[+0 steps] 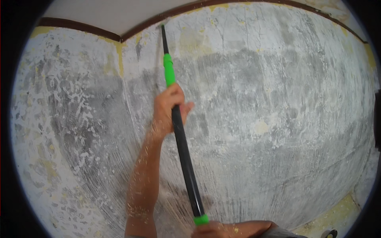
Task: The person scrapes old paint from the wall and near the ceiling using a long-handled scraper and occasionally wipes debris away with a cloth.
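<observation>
A black telescopic pole (pixel 185 166) with green collars slants up across the view. My left hand (pixel 170 104) is wrapped around it just below the upper green grip (pixel 168 70). At the bottom edge my right hand (pixel 209 230), blurred and partly cut off, holds its lower end by the green collar (pixel 201 220). The thin tip (pixel 162 26) reaches the top of the scraped plaster wall (pixel 238 98), just under the brown trim; what tool it bears is too small to tell. Pale flakes cling to my left forearm.
Brown trim (pixel 80 27) runs between the walls and the white ceiling (pixel 98 15). The left wall (pixel 68 119) meets the main wall at a corner, with yellow paint remnants there. A dark object (pixel 377 119) stands at the right rim, and a small round black item (pixel 331 233) lies lower right.
</observation>
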A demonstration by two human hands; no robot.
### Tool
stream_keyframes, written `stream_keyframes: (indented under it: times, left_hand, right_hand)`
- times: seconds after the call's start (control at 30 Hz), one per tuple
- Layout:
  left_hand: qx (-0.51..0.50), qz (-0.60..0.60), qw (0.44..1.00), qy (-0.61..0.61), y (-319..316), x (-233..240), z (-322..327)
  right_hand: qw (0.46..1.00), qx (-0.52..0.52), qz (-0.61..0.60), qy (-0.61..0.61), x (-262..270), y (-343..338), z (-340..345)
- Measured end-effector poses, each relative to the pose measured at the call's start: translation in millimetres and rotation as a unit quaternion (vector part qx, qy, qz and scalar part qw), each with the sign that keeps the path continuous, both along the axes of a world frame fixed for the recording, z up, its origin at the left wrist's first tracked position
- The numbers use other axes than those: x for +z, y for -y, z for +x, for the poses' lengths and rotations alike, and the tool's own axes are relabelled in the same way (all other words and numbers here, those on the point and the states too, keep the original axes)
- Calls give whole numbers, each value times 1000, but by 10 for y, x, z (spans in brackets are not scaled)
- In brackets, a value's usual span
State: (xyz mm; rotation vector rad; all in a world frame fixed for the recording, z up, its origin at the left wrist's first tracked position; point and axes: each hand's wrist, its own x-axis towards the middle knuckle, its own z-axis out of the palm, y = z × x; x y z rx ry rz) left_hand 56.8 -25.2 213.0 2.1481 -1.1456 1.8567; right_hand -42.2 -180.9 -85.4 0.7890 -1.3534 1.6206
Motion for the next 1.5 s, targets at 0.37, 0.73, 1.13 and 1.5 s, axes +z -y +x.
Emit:
stream_keyframes:
  times: [0.37, 0.73, 1.13, 1.5]
  left_hand:
    - [-39, 23, 998, -31, 100, -279, -92]
    - [-76, 39, 996, -22, 119, -69, 42]
    - [-33, 21, 999, 20, -30, -54, -60]
    - [-62, 39, 997, -22, 236, -75, 127]
  right_hand:
    - [944, 304, -62, -108, -145, -330, -287]
    - [959, 260, -11, -113, -266, -365, -179]
    - [955, 206, -131, -169, -1167, -685, -54]
    - [976, 158, -93, -118, -52, 166, -41]
